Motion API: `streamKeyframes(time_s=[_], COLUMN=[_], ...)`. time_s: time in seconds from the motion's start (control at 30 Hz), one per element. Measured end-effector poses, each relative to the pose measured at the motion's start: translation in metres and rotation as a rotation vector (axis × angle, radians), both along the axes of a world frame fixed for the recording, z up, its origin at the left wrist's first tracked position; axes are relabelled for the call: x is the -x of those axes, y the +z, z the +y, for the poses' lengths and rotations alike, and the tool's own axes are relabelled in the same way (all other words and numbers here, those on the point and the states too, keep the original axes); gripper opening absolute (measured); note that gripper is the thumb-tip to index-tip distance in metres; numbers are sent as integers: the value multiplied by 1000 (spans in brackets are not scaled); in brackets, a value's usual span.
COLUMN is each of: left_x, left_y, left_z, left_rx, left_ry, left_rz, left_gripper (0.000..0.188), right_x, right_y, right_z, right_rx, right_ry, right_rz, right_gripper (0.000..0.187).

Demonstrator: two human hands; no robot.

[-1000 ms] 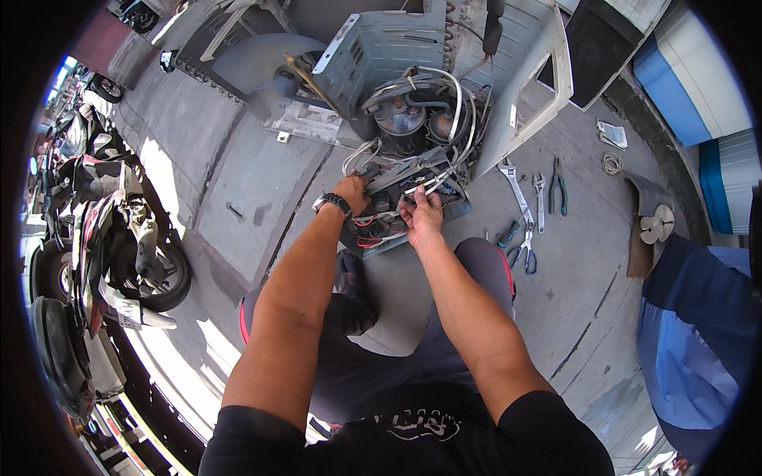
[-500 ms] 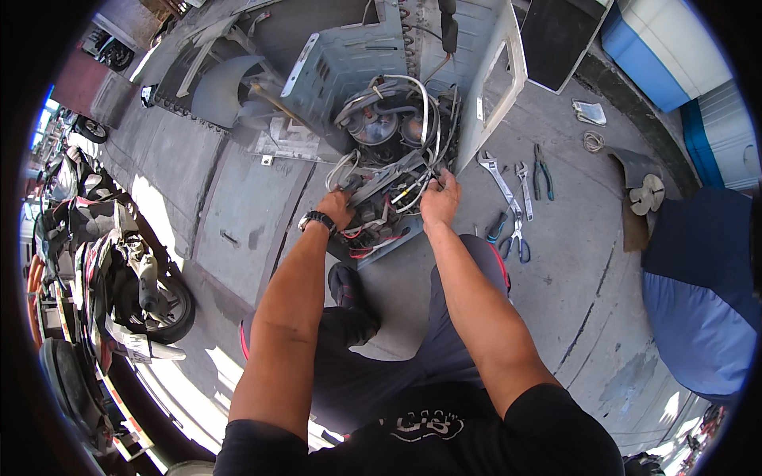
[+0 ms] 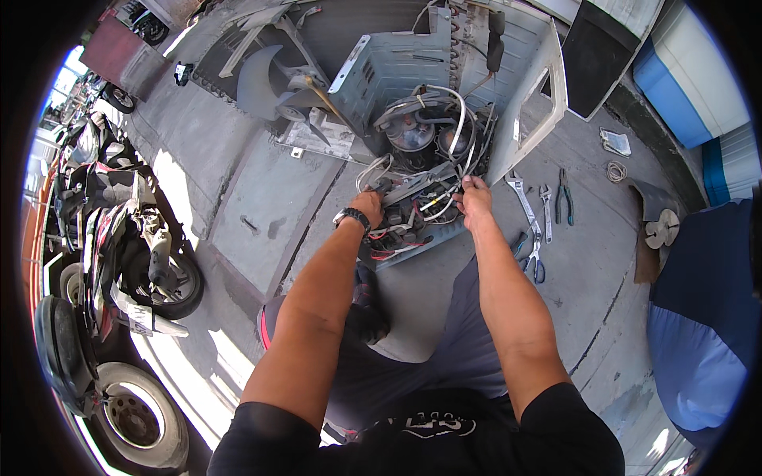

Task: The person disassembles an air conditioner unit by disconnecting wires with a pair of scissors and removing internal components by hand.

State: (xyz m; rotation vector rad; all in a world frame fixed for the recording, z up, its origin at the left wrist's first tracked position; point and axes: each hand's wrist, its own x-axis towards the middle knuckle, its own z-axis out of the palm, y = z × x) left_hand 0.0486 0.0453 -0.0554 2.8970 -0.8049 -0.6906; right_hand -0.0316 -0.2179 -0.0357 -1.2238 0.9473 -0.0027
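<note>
An opened metal air-conditioner unit stands before me, its pale blue side panel (image 3: 397, 59) bent around a round black compressor (image 3: 413, 136). In front of the compressor lies a tilted electrical control panel (image 3: 417, 213), crowded with loose wires and components. My left hand (image 3: 367, 208), with a watch on its wrist, has its fingers curled round the panel's left end. At the right end, my right hand (image 3: 474, 200) grips the panel near a bundle of wires (image 3: 468, 163); its fingertips are partly hidden. Grey cables (image 3: 456, 119) loop over the compressor.
Right of the unit lie a large adjustable wrench (image 3: 524, 202), a smaller wrench (image 3: 546, 210), pliers (image 3: 563, 198) and blue-handled scissors (image 3: 538, 268). A grey fan (image 3: 262, 83) stands at the left back. Motorcycles (image 3: 159, 262) line the left side. Blue cloth (image 3: 698, 333) bulges at far right.
The whole view has shifted, so the unit and tools sit farther right and slightly lower. Both hands stay at the ends of the control panel.
</note>
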Motion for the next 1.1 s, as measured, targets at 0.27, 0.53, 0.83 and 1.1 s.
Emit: streamKeyframes(time_s=[0.27, 0.53, 0.83, 1.1], left_x=[4, 5, 4, -1], left_y=[9, 7, -2, -3], left_z=[-9, -9, -11, -6], left_rx=[53, 81, 86, 62], left_ry=[37, 74, 66, 41], left_rz=[49, 77, 40, 15], left_gripper=[46, 45, 42, 40], right_x=[3, -1, -7, -8], right_y=[3, -2, -2, -15], right_z=[-27, -32, -30, -39], right_rx=[112, 51, 398, 603], right_ry=[149, 94, 196, 379], right_rz=[-9, -59, -114, -128], right_gripper=[20, 11, 4, 14])
